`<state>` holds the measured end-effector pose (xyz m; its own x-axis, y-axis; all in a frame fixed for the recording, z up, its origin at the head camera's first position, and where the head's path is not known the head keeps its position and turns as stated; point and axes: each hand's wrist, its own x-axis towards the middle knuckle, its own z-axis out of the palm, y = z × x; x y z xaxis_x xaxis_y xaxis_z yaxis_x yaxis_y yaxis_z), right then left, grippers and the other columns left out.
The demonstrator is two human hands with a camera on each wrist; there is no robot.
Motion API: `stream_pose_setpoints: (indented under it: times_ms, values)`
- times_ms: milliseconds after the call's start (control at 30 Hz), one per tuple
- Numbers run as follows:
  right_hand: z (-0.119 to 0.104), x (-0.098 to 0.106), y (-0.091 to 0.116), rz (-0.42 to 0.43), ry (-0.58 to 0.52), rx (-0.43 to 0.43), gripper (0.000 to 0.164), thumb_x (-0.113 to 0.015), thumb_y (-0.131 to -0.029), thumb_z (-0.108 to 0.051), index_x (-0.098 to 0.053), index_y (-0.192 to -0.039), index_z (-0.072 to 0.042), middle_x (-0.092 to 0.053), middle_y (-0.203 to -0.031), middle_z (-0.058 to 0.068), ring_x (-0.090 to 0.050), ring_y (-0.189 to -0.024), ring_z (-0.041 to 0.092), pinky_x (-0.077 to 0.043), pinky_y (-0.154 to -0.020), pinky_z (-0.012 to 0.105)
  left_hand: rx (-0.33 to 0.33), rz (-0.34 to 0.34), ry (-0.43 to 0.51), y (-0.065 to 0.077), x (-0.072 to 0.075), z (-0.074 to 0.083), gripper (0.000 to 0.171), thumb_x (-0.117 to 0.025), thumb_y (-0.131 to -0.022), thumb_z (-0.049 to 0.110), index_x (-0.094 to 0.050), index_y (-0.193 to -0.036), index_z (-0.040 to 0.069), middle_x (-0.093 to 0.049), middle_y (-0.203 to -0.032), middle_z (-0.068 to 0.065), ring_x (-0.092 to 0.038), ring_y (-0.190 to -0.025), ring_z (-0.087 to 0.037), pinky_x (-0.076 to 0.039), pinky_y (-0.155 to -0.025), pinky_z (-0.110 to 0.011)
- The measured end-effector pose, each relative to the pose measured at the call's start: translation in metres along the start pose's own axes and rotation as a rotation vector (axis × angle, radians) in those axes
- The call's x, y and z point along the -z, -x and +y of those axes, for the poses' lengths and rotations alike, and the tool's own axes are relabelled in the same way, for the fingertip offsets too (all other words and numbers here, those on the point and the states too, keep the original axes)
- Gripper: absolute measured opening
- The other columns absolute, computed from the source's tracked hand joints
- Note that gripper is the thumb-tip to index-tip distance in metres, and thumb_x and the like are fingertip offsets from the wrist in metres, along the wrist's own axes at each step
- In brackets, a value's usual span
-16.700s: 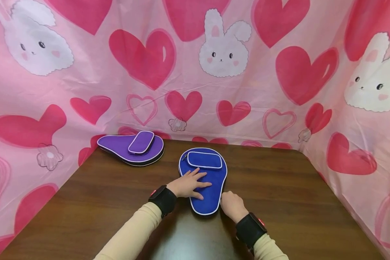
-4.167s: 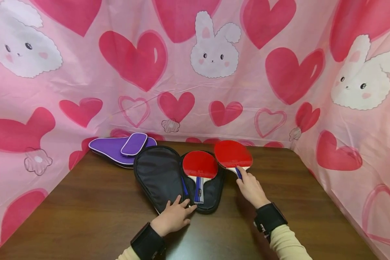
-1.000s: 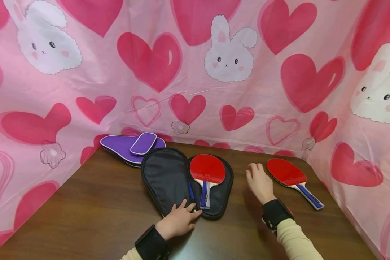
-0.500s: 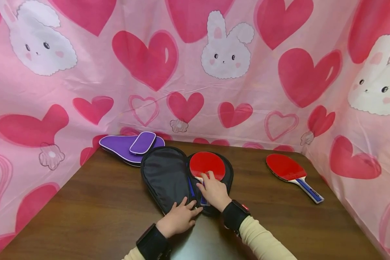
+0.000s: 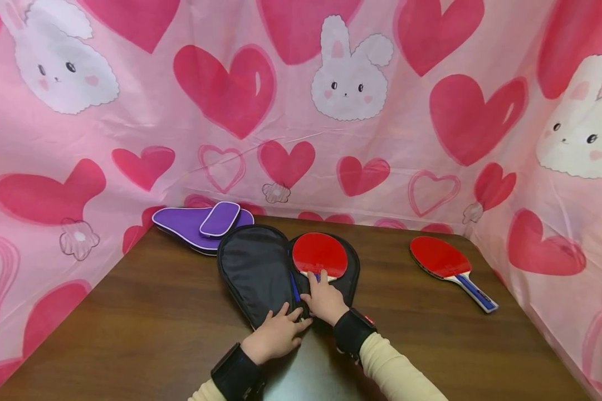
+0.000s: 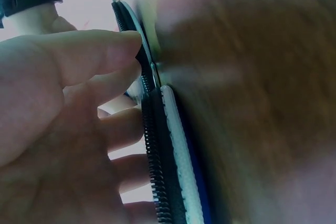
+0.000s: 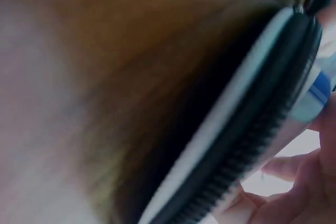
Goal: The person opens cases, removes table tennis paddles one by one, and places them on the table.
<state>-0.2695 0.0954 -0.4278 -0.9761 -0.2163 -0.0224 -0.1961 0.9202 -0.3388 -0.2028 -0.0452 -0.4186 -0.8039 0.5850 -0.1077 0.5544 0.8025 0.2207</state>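
A black-lined table tennis paddle case (image 5: pixel 253 267) lies unfolded at the middle of the table, its lid turned over to the left. In its right half rests a red table tennis paddle (image 5: pixel 319 253), handle toward me. My right hand (image 5: pixel 326 301) grips that handle from above; the blue-and-white handle end (image 7: pixel 314 95) shows in the right wrist view. With fingers spread, my left hand (image 5: pixel 273 337) rests on the case's near edge by the fold. The left wrist view shows the thumb and fingers against the zipper edge (image 6: pixel 152 145).
To the right lies a second red paddle (image 5: pixel 440 256) with a blue-and-white handle. A closed purple paddle case (image 5: pixel 182 221) sits at the back left, close to the open lid. Pink heart-patterned cloth (image 5: pixel 290 122) stands around the wooden table (image 5: pixel 145 312).
One paddle was moved out of the case to the table's right and let go. Since then my right hand has come left to the other paddle's handle. The left hand has stayed put.
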Motion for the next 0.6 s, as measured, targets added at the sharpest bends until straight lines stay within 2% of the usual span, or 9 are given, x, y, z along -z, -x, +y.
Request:
stream_pose_setpoints:
  times_ms: [67, 167, 400, 533, 600]
  values:
    - [0.002, -0.001, -0.004, -0.003, -0.05, -0.054, 0.068, -0.071, -0.089, -0.027, -0.041, -0.143, 0.002, -0.039, -0.139, 0.031, -0.066, -0.081, 0.038, -0.055, -0.075, 0.049, 0.002, -0.007, 0.004, 0.0, 0.0, 0.0, 0.04, -0.067, -0.09, 0.022, -0.064, -0.13, 0.018, -0.055, -0.136, -0.01, -0.045, -0.127, -0.044, -0.042, -0.092, -0.063]
    - [0.004, 0.001, -0.009, 0.023, -0.071, -0.081, 0.07, -0.072, -0.087, -0.024, -0.041, -0.142, 0.006, -0.04, -0.138, 0.033, -0.066, -0.088, 0.041, -0.053, -0.08, 0.051, -0.002, -0.004, 0.005, -0.001, -0.001, -0.001, 0.04, -0.067, -0.09, 0.021, -0.064, -0.13, 0.018, -0.055, -0.135, -0.011, -0.045, -0.127, -0.044, -0.042, -0.092, -0.064]
    - [0.004, 0.007, -0.014, 0.092, -0.026, -0.047, 0.053, -0.071, -0.084, -0.008, -0.051, -0.128, 0.013, -0.05, -0.122, 0.034, -0.066, -0.077, 0.039, -0.055, -0.076, 0.048, -0.017, 0.028, -0.017, -0.003, -0.002, -0.001, 0.039, -0.067, -0.091, 0.02, -0.064, -0.13, 0.018, -0.055, -0.135, -0.01, -0.046, -0.127, -0.044, -0.043, -0.091, -0.063]
    - [0.006, 0.015, -0.012, 0.107, -0.044, -0.027, 0.05, -0.067, -0.086, -0.005, -0.051, -0.128, 0.016, -0.047, -0.13, 0.038, -0.066, -0.087, 0.043, -0.053, -0.082, 0.049, -0.018, 0.026, -0.021, -0.003, -0.001, 0.0, 0.04, -0.067, -0.09, 0.02, -0.064, -0.13, 0.019, -0.056, -0.134, -0.011, -0.046, -0.126, -0.044, -0.044, -0.09, -0.063]
    - [0.009, 0.019, -0.011, 0.092, -0.077, -0.03, 0.05, -0.064, -0.088, -0.004, -0.049, -0.131, 0.016, -0.043, -0.136, 0.038, -0.063, -0.098, 0.046, -0.049, -0.088, 0.051, -0.019, 0.026, -0.023, -0.003, -0.001, 0.001, 0.039, -0.068, -0.09, 0.02, -0.065, -0.129, 0.018, -0.056, -0.134, -0.011, -0.046, -0.126, -0.044, -0.044, -0.089, -0.063]
